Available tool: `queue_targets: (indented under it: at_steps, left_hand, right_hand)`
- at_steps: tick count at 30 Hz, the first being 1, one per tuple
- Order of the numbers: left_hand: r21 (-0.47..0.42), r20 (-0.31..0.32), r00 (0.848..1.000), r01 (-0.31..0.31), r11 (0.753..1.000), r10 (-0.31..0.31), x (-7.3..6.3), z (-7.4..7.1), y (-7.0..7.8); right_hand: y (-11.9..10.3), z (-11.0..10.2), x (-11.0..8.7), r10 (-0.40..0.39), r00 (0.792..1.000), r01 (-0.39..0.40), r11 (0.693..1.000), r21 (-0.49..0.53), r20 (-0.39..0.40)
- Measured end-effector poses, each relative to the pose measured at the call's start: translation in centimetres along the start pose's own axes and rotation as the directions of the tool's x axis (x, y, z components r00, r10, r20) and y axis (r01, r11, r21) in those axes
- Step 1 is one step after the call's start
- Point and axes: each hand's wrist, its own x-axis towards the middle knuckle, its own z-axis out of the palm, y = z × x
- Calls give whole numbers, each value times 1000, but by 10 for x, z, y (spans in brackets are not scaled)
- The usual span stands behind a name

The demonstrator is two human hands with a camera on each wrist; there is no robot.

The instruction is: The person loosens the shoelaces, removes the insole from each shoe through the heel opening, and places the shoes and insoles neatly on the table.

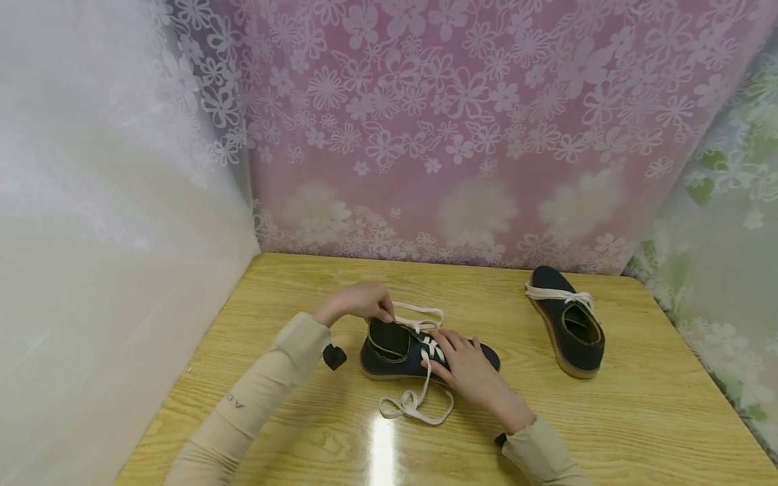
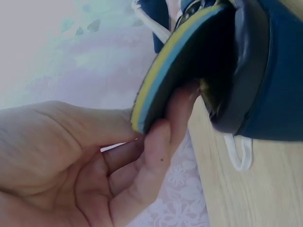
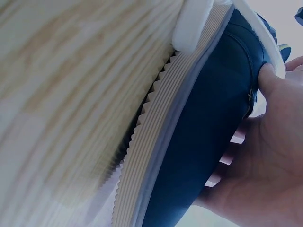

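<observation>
A navy lace-up shoe (image 1: 398,370) rests sole down on the table, heel left and toe right. Its white laces (image 1: 429,420) hang loose on both sides. At the shoe's opening, my left hand (image 1: 362,301) pinches the tongue (image 2: 161,61), a dark flap with a yellow and blue edge, between thumb and fingers. Across the laced front lies my right hand (image 1: 471,370), holding the shoe with its thumb (image 3: 271,81) on the near side. Its fingers reach over the top and are partly hidden in the right wrist view.
A second navy shoe (image 1: 562,331) stands at the table's right, its white lace (image 1: 550,293) wrapped round it. The wooden table (image 1: 292,432) meets a pink floral curtain (image 1: 395,169) at the back, with pale sheeting on both sides.
</observation>
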Motion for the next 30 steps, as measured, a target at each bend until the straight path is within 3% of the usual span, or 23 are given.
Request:
queue_targets:
  at_steps: [3,7,10,16,30]
  left_hand:
    - [-3,22,1000,20,1000,-20,-3,-3,0]
    - [72,26,999,38,997,-40,0,4,5]
    - [129,-3,999,46,991,-46,5,13,10]
    - [101,-64,997,36,994,-30,5,24,9]
    - [-16,-121,993,-14,1000,12,-30,5,-15]
  right_hand:
    - [1,0,0,1,1000,-1,1000,1,-3]
    - [1,1,0,1,1000,-1,1000,-7,5]
    - [1,1,0,1,1000,-1,1000,-11,11]
    - [2,1,-1,-2,1000,2,1000,-17,0]
    - [1,1,-2,-15,1000,15,1000,-20,-12]
